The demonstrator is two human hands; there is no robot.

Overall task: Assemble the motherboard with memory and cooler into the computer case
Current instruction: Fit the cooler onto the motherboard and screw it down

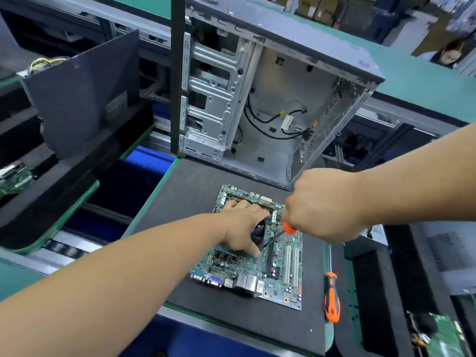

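Hands: your left hand (240, 228) steadies the cooler (258, 231); right hand (322, 204) grips a screwdriver (288, 228).
Left: board (257, 256) still outside the case (270, 99).

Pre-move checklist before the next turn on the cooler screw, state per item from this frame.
1. Motherboard lies flat on the black mat: ok.
2. Left hand rests on the cooler, steadying it: ok.
3. Right hand grips the screwdriver: ok.
4. Tip seated in the screw head: cannot tell, the left hand's fingers hide it.
5. Spare screwdriver lies on the mat, off the board: ok.
6. Computer case open, cables loose inside, bay not yet cleared for the board: not ok.
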